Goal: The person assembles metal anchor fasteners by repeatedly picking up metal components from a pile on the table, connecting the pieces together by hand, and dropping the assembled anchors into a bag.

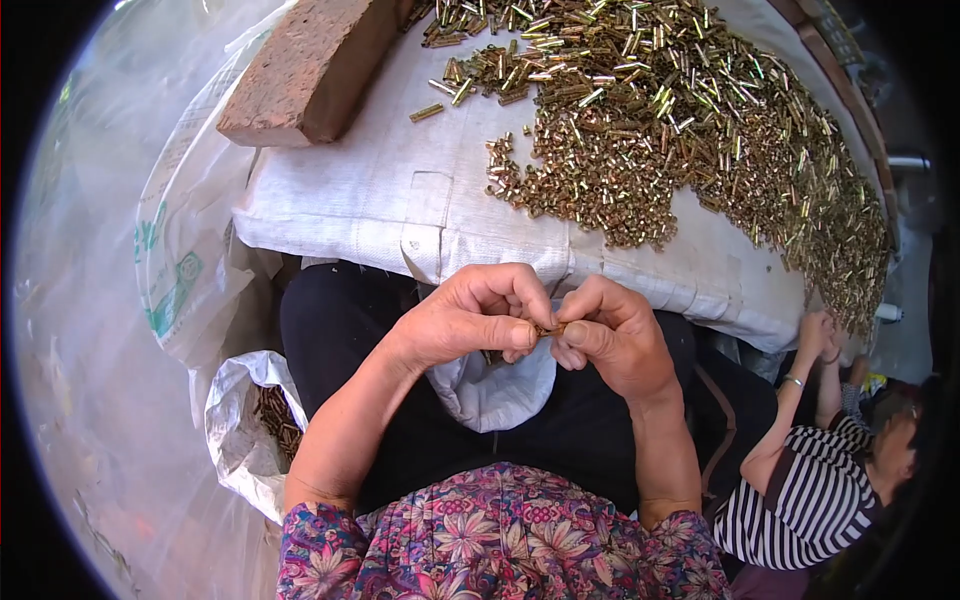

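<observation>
My left hand (475,315) and my right hand (620,340) meet above my lap, fingertips almost touching. Both are closed in a pinch around one small brass-coloured metal piece (548,331). Fingers cover most of it, so its exact shape cannot be made out. Below the hands, a white cloth bag (497,400) lies open between my dark-trousered legs. Just beyond them is a table covered with white woven sheeting (370,215). On it are a heap of short brass-coloured tubes (640,60) and, nearer me, a pile of tiny metal rings (600,185).
A reddish brick (310,75) rests at the table's far left. Left of my legs, an open white sack (225,415) holds dark brownish metal pieces (277,420). Translucent plastic sheeting (90,300) hangs at left. On the right, a person in a striped top (805,495) reaches toward the heap.
</observation>
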The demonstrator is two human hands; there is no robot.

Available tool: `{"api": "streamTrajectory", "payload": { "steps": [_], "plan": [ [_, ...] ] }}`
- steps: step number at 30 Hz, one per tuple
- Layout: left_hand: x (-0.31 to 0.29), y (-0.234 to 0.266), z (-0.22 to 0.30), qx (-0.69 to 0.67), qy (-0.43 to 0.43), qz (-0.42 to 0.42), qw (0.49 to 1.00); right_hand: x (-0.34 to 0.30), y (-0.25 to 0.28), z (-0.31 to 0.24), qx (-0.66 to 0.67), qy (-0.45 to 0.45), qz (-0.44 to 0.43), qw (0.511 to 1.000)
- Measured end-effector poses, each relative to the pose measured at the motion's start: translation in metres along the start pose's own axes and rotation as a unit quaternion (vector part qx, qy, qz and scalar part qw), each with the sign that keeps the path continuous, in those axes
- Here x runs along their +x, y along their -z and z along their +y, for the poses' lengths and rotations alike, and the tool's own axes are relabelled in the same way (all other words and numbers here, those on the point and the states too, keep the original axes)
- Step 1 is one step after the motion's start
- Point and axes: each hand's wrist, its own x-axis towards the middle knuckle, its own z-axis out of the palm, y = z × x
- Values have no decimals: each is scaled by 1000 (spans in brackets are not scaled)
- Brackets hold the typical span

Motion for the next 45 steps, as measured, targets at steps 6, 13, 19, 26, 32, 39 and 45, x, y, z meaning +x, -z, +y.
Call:
{"api": "streamTrajectory", "payload": {
  "steps": [6, 13, 19, 26, 32, 39, 45],
  "plan": [
    [1, -1, -5, 10, -4, 10, 1000, -7, -5, -7, -29, -11, 33, 999],
    [3, -9, -6, -67, 8, -32, 997, -8, -5, 8, 285, -62, -46, 955],
    [-7, 6, 17, 74, 47, 27, 996, -1, 19, 12, 32, -83, -40, 995],
    [13, 35, 57, 516, 8, 297, 804, 71, 78, -25, -443, 53, 162, 880],
    [40, 48, 44, 751, -47, 263, 604, 138, 112, -26, -627, 209, 144, 737],
    [47, 45, 38, 780, -14, 265, 567, 157, 103, -25, -721, 126, 99, 674],
    [34, 45, 45, 648, -80, 282, 703, 128, 78, -41, -671, 200, 122, 704]
  ]
}}
